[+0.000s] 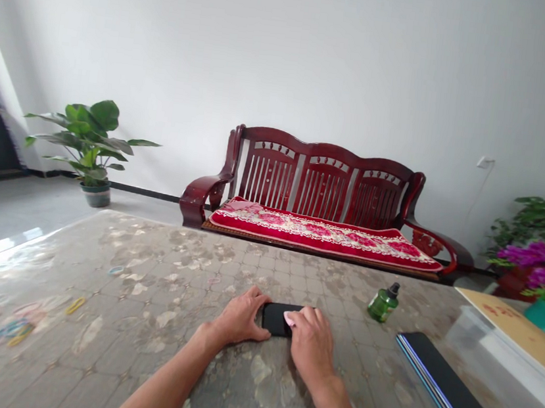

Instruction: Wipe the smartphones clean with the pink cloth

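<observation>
A black phone (274, 319) lies flat on the patterned tablecloth (158, 362), its long side running left to right. My left hand (243, 316) grips the phone's left end between thumb and fingers. Over its right part, my right hand (311, 341) has its fingers pressed together on a small pale pink piece (290, 318), which touches the dark surface. Most of that piece is hidden under the fingers.
To the right are a green bottle (383, 302), a stack of dark flat devices (446, 384) and a clear plastic box (495, 370). Coloured bands (13, 332) lie at the left. A red wooden bench (324, 190) stands beyond the table.
</observation>
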